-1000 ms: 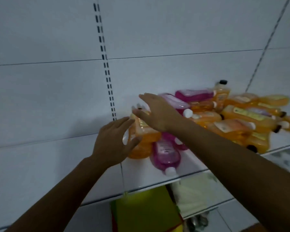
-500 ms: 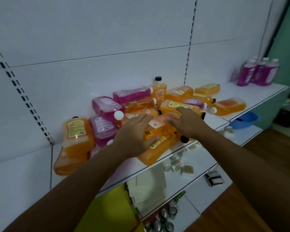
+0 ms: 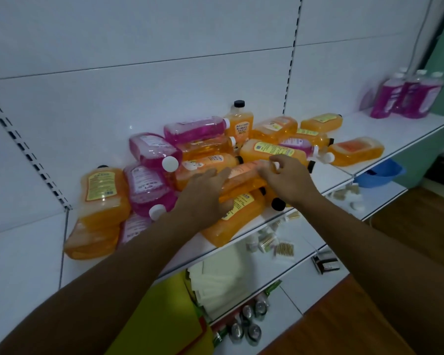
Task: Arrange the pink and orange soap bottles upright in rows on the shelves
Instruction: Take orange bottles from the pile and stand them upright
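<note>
- The fingers of the left hand (image 3: pixel 206 193) are spread and laid over the near end of an orange bottle (image 3: pixel 244 172) lying on top of the heap; whether they have curled round it cannot be told from this angle; the flat placement is judged to steady the bottle against rolling.
- The right hand (image 3: pixel 289 179) is set at the bottle's far end, its thumb and fingertips bent in a pinch at the neck; a firm grasp cannot be confirmed; the two-ended hold is judged to suit lifting it clear.
- The bottle is rested across other orange ones in the pile of pink and orange bottles (image 3: pixel 154 155), so little support is given beneath it.
- One orange bottle with a black cap (image 3: pixel 239 121) is stood upright against the back panel; the rest of the pile is lain flat, so the rows are judged barely begun.
- The pile is kept on the white shelf (image 3: pixel 385 129); upright pink bottles (image 3: pixel 408 98) are grouped at its far right end, well apart.
</note>
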